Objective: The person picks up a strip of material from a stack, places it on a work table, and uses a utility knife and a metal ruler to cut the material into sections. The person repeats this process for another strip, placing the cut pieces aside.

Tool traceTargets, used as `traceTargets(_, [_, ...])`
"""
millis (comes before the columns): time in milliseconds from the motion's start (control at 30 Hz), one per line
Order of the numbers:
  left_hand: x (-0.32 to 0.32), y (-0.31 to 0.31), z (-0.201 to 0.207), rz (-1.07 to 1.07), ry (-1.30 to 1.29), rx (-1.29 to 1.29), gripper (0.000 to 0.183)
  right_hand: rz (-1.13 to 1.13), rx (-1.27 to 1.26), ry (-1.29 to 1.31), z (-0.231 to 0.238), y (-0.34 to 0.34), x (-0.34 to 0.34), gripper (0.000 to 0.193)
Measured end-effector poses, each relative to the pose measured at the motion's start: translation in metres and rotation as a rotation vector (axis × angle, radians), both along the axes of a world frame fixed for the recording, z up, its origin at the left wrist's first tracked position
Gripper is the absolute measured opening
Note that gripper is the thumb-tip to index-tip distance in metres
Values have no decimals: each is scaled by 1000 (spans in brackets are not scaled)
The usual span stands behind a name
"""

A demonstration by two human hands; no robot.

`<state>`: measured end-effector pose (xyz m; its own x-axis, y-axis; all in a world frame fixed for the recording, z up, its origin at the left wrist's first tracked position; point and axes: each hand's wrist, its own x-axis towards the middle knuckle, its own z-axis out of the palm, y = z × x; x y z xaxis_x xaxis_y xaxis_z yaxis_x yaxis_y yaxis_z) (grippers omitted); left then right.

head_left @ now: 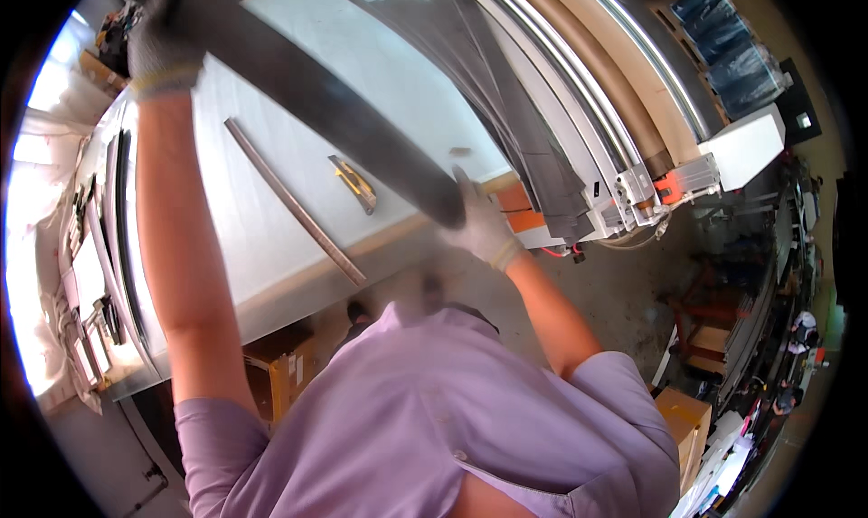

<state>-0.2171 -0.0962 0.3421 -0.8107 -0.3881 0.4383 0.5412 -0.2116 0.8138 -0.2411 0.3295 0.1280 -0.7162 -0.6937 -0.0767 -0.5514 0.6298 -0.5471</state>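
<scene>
A long dark grey strip [330,107] of sheet material, blurred by motion, stretches slantwise over a pale work table [298,12]. My left hand [165,55], in a grey knit glove, is closed on its far left end. At the near right end my right hand [481,224], in a pale glove, grips the strip near the table's front edge. Below the strip on the table lie a yellow utility knife [353,185] and a narrow straight bar [294,202]. A small dark scrap [460,151] rests beyond my right hand.
Layered dark grey strips [506,93] lie along the table's right side, beside a machine with long rollers [624,84]. Dark strips and scraps [104,247] line the left edge. Cardboard boxes [287,373] stand under the table; another box [683,419] is at right. Blue wrapped stacks [732,52] stand far right.
</scene>
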Motion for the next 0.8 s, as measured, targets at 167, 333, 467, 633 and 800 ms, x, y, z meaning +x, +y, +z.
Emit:
traceTargets(167, [-12, 72, 92, -60, 6, -244, 59, 53, -520, -95, 14, -51, -23, 115])
traceTargets(333, [-33, 135, 95, -136, -72, -304, 55, 50, -625, -119, -49, -64, -26, 109])
traceTargets(467, [-27, 148, 92, -134, -99, -307, 52, 37, -639, -70, -51, -67, -22, 102])
traceTargets(633, [-29, 154, 94, -141, -98, -302, 48, 4, -692, -75, -63, -64, -21, 100])
traceTargets(800, [-25, 157, 90, -136, -107, -285, 45, -1, -740, -184, -40, -60, -12, 98])
